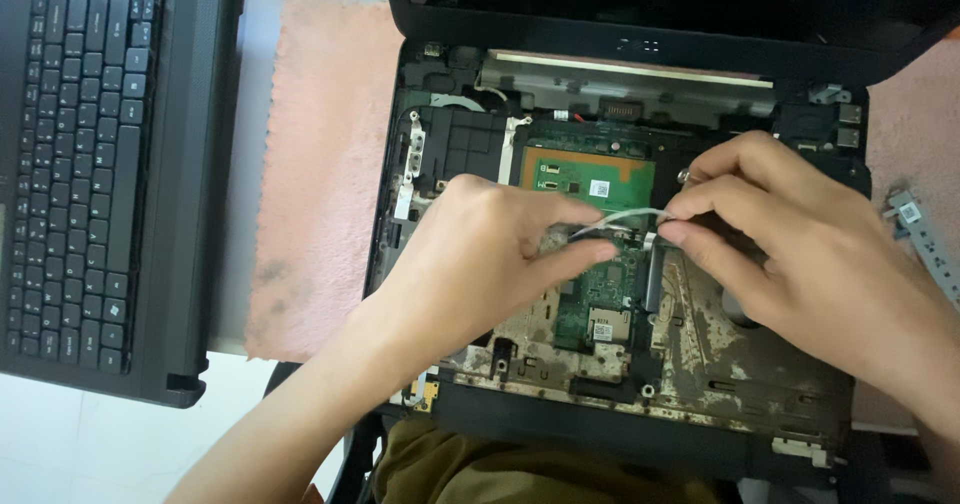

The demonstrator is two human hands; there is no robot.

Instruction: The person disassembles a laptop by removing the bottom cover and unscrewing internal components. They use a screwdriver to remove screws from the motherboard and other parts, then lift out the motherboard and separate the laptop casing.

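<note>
An opened black laptop base (800, 404) lies in front of me with its green circuit board (600, 289) exposed and its plastic stained brown. My left hand (480, 264) rests over the middle of the board, fingertips pinching one end of a thin white-grey cable (625, 216). My right hand (800, 254) comes in from the right and pinches the other end of the same cable between thumb and forefinger. The cable arcs a little above the board between both hands. An orange-edged green board (590, 172) sits just behind the hands.
A removed black keyboard panel (90, 164) lies at the left. A pink cloth (320, 174) is spread under the laptop. The laptop's dark screen lid (680, 4) stands at the back. A small grey metal bracket (925, 239) lies at the right edge.
</note>
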